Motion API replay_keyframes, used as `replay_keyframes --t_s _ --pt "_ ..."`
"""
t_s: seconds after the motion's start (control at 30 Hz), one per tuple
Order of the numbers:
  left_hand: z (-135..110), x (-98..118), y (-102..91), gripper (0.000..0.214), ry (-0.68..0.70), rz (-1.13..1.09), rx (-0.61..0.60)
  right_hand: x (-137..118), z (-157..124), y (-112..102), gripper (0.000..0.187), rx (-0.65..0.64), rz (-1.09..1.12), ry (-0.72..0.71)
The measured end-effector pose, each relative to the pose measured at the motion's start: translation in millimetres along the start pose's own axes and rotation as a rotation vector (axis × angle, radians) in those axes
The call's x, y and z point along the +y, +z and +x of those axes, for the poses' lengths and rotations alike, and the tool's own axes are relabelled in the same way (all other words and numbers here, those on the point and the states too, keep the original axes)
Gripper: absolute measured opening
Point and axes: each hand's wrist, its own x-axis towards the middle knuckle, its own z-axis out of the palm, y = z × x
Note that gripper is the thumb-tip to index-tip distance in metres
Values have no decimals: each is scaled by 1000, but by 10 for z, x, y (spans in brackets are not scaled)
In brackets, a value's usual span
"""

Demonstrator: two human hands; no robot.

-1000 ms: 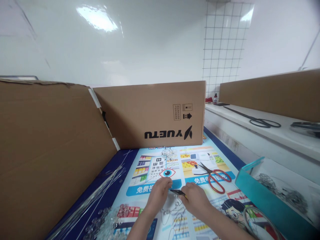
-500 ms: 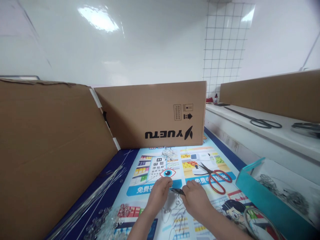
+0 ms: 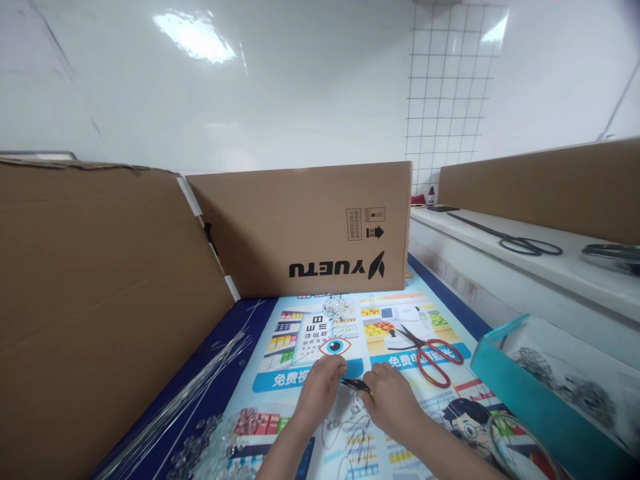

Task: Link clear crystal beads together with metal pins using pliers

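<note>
My right hand (image 3: 395, 399) is wrapped round a pair of dark-jawed pliers (image 3: 355, 385), whose tips point left. Just left of the jaws, my left hand (image 3: 320, 388) is closed in a pinch, seemingly on a thin beaded wire (image 3: 356, 402); the part between its fingers is too small to see clearly. Clear beads and wire loops show below the pliers, between my wrists. More loose wire pieces (image 3: 357, 448) lie on the printed mat (image 3: 270, 393) nearer to me. Red-handled scissors (image 3: 433, 357) rest beyond my right hand, blades slightly apart.
Clear beads (image 3: 215, 440) are heaped at the front left, beside a bundle of straight wires (image 3: 185, 400). A wire coil (image 3: 337, 308) lies near the cardboard wall (image 3: 260, 233). At right, a teal box (image 3: 545, 393) holds wire pieces; a round hoop (image 3: 500, 433) leans before it.
Both hands stay almost in the same place, with the pliers tips still close to the left fingers. The view has shifted very slightly.
</note>
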Motion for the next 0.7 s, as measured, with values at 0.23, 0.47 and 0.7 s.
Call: replay_keyframes --t_s 0.23,0.47,0.7 --pt "-2 22 -12 25 8 -1 -12 23 7 16 18 12 4 -25" --pt "-6 20 -4 24 6 -1 -23 34 17 13 18 1 11 -26" --pt "-5 25 -1 22 8 12 -28 41 19 30 18 -11 11 -31"
